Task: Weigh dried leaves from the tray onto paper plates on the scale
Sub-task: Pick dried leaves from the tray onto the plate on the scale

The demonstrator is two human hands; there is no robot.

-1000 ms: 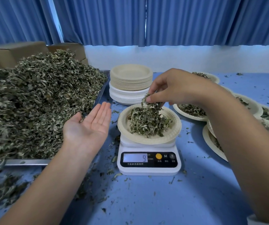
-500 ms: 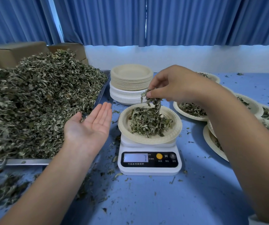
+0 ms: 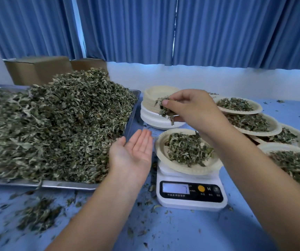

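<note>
A big heap of dried leaves (image 3: 55, 124) fills the metal tray (image 3: 69, 185) on the left. A white digital scale (image 3: 190, 198) stands at the centre with a paper plate (image 3: 161, 151) of leaves on it. My right hand (image 3: 190, 107) pinches a tuft of dried leaves (image 3: 165, 110), held above and to the left of that plate, in front of the plate stack. My left hand (image 3: 132, 151) lies palm up and flat between the tray and the scale, holding nothing.
A stack of unused paper plates (image 3: 156, 116) stands behind the scale. Several filled plates (image 3: 254, 124) overlap along the right side. Cardboard boxes (image 3: 36, 69) sit behind the tray. Loose leaf bits (image 3: 36, 214) litter the blue table in front.
My right hand has lifted a pinch of leaves off the plate on the scale and moved it up and left. The left hand stays palm up.
</note>
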